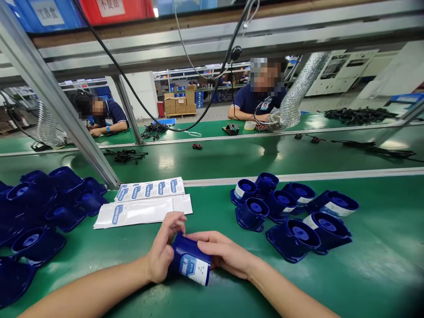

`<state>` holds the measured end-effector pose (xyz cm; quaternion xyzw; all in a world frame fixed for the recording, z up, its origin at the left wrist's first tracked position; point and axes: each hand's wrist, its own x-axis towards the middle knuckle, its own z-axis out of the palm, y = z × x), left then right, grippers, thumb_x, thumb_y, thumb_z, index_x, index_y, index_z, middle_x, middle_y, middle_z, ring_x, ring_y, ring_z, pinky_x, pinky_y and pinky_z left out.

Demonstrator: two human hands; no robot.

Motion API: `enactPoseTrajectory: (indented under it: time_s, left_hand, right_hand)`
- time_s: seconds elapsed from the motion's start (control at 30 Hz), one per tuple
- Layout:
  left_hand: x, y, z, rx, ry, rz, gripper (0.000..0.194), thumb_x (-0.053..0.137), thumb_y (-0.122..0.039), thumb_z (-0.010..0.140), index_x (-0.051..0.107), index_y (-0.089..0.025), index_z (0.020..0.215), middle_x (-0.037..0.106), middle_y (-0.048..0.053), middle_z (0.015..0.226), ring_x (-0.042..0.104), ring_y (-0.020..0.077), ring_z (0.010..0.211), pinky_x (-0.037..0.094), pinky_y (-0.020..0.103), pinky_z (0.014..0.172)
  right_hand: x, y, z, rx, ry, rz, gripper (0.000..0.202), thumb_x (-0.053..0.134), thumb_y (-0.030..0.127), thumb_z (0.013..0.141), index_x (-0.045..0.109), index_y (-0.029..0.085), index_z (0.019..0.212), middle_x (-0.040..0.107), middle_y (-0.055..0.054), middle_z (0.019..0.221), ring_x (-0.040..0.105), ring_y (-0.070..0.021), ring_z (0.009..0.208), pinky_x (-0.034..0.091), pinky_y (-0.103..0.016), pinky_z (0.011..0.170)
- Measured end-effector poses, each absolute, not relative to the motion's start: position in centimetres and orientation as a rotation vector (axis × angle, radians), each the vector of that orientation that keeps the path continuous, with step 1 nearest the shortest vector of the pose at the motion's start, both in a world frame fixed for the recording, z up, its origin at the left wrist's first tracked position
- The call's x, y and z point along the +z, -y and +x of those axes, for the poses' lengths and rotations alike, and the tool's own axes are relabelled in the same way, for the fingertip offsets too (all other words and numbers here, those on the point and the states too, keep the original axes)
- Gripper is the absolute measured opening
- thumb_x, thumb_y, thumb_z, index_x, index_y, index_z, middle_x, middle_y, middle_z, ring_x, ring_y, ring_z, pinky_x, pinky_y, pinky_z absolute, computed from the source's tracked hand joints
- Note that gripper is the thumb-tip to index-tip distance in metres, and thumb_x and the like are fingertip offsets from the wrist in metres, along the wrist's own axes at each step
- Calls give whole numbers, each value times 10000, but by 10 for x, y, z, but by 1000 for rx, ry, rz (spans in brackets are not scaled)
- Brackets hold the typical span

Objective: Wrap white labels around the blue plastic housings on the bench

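Observation:
Between my two hands is a dark blue plastic pump housing (194, 248), tilted on its side above the green table. A blue and white label (195, 268) is wrapped on the side facing me. My left hand (164, 251) grips the flanged end, thumb and fingers bent around it. From the other side, my right hand (225, 254) holds the round end, its thumb along the top and the other fingers partly hidden behind. Just beyond the hands lie sheets of labels (150, 190) and a mostly bare white backing strip (145, 213).
Several labelled blue housings (293, 238) stand to the right; a heap of similar housings (38, 243) fills the left. A metal post (76, 106) rises at the left. Past the rail, a conveyor (172, 161) carries cable bundles (126, 155). Two people sit opposite; black cables (149, 117) hang overhead.

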<state>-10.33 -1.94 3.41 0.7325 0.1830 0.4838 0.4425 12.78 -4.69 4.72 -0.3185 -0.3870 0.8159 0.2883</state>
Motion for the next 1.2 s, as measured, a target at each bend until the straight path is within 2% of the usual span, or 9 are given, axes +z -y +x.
enactPoseTrajectory:
  time_s: [0.1,0.2,0.33,0.4,0.53,0.7,0.83,1.0,1.2]
  left_hand:
    - [34,19,-94,1233,-746,1307,703,292,-734,1084,476,-263,1573,508,133,1432,523,268,1209,476,451,1064]
    - [27,23,-86,1124,-744,986,710,336,-737,1085,446,-285,1621,534,127,1524,538,288,1374,404,492,1225]
    - [13,36,-84,997,-517,958,657,423,-615,1122,261,-399,1721,283,21,1805,290,269,1661,196,481,1388]
    - [11,40,-85,993,-455,971,695,461,-581,1121,197,-403,1739,243,13,1824,261,279,1680,166,496,1400]
    - [19,40,-86,997,-482,975,813,528,-622,1081,163,-344,1752,307,79,1801,312,335,1659,171,547,1396]
    - [28,37,-86,1027,-759,1115,773,376,-709,1093,233,-291,1727,377,125,1755,359,342,1629,171,577,1393]
    - [28,39,-89,984,-896,1361,804,346,-692,1105,164,-228,1735,252,160,1802,218,336,1685,81,585,1409]
    - [29,43,-92,896,-912,1506,915,367,-676,1106,-82,-192,1739,162,210,1822,152,343,1706,118,610,1401]
    - [24,39,-93,876,-896,1521,910,388,-668,1105,-46,-184,1742,158,205,1823,137,342,1709,78,599,1405]
  right_hand:
    - [49,47,126,2095,762,-741,698,1012,399,714,758,278,1353,807,-78,1236,758,-231,1051,546,-328,915]
    - [51,47,125,2022,739,-610,798,986,395,756,653,309,1476,794,-88,1282,756,-252,1110,530,-354,960]
    - [49,49,120,1964,838,-537,947,932,390,842,430,374,1645,711,-104,1452,697,-298,1299,484,-452,1117]
    - [45,50,118,1951,898,-536,959,924,401,856,396,389,1657,671,-114,1505,672,-315,1345,470,-493,1150]
    - [40,50,113,1901,996,-546,904,921,445,863,435,371,1621,662,-133,1503,637,-333,1391,461,-514,1169]
    - [38,52,105,1782,1102,-642,858,877,506,909,408,337,1607,679,-155,1455,651,-325,1363,457,-529,1185]
    - [32,56,102,1670,1136,-759,877,842,513,940,355,323,1644,651,-172,1482,697,-326,1294,503,-531,1155]
    - [33,60,100,1600,1190,-847,925,823,544,950,310,297,1679,643,-186,1496,710,-323,1276,566,-503,1097]
    - [44,60,103,1594,1216,-879,1015,823,576,941,256,250,1717,644,-202,1516,745,-309,1211,583,-480,1058]
